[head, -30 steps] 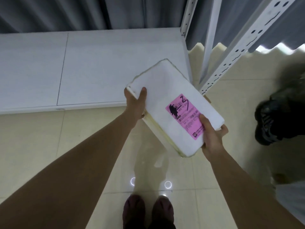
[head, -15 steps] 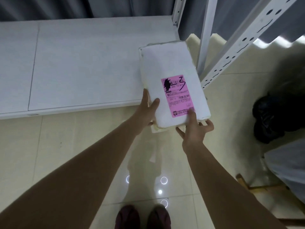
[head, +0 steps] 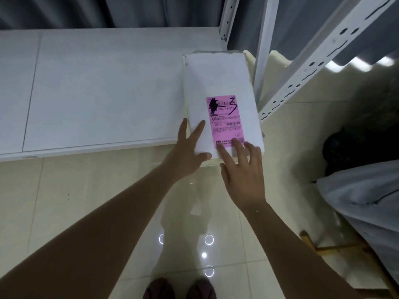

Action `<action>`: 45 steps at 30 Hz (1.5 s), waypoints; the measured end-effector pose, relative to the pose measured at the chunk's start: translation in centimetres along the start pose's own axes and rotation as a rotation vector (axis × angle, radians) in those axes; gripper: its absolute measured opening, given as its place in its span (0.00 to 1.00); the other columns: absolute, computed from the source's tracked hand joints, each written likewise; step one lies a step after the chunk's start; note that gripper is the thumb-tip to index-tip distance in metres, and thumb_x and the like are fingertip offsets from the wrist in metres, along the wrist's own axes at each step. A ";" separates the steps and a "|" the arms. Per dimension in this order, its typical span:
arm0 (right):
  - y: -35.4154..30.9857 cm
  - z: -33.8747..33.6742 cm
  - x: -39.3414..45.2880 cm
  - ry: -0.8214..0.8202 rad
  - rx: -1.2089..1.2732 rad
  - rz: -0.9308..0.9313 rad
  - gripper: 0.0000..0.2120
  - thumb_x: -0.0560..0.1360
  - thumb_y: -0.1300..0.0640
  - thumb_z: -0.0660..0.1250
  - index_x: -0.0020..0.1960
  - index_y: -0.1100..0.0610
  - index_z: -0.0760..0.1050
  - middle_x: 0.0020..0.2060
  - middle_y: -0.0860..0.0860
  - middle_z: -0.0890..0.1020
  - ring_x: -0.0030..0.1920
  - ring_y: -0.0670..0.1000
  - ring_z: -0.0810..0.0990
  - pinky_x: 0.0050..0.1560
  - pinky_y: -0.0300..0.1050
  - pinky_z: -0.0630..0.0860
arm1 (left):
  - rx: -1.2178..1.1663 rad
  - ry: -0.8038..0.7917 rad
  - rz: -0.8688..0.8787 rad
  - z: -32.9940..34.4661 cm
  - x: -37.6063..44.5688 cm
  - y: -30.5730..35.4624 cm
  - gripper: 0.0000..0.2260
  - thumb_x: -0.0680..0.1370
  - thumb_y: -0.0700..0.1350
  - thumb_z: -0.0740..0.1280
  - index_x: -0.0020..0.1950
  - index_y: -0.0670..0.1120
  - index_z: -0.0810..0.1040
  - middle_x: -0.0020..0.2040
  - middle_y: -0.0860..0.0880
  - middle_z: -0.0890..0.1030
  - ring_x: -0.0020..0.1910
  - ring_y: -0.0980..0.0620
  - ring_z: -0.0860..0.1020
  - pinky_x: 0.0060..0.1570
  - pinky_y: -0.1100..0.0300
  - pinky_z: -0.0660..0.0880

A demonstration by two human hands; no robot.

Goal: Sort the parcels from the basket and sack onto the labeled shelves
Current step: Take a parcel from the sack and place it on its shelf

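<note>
**A:** White foam-wrapped parcel (head: pixel 218 83) is lying flat on the shelf board (head: pixel 97 87), at the board's 3 o'clock end, hard against the white upright post (head: pixel 262 50). Near edge overhangs the board's front lip a bit.

**B:** Label?

**A:** Pink label (head: pixel 224 121) face up on the near half, black scribble at its top, barcode lines; fine print too small to read.

**B:** Hands?

**A:** Both on the parcel's 6 o'clock end. Left hand (head: pixel 187 154): fingers straight and spread, two laid on the top face at 7 o'clock, thumb along the near edge. Not wrapped around it. Right hand (head: pixel 244 175): fingers apart and extended, tips pressing the label's lower edge and the near corner at 5 o'clock. Flat contact, no pinch.

**B:** Anything else on the shelf?

**A:** Just a seam line across the board at 9 o'clock. Grey curtain (head: pixel 129 11) behind at 12.

**B:** Surroundings?

**A:** Perforated angled rack post (head: pixel 313 61) at 2 o'clock. Glossy cream tile floor (head: pixel 86 190) with ring-light reflections by the person's dark shoes (head: pixel 179 290) at 6. Dark bag (head: pixel 345 147) at 3 o'clock, a pale grey sack (head: pixel 367 201) just below it resting on a wooden frame (head: pixel 336 247) at 4. Can't tell what's in either.
</note>
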State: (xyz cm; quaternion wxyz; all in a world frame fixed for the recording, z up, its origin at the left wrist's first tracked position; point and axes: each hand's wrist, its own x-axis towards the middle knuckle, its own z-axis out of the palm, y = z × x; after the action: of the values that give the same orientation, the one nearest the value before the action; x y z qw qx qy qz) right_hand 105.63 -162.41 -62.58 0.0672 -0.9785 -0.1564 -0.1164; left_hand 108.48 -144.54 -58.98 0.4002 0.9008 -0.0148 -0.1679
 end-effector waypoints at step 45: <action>-1.4 3.6 22.0 -0.182 -0.194 0.224 0.30 0.80 0.58 0.57 0.79 0.49 0.49 0.79 0.56 0.51 0.77 0.65 0.46 0.75 0.67 0.46 | 0.123 0.215 -0.072 -9.1 6.0 -4.3 0.22 0.83 0.50 0.56 0.77 0.51 0.59 0.72 0.45 0.67 0.67 0.46 0.71 0.66 0.51 0.68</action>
State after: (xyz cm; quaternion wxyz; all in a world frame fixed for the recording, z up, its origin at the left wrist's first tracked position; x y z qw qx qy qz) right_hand 126.26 -154.07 -60.44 -0.0296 -0.9982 -0.0397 -0.0338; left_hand 116.51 -136.10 -58.19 0.3370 0.9365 0.0500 -0.0834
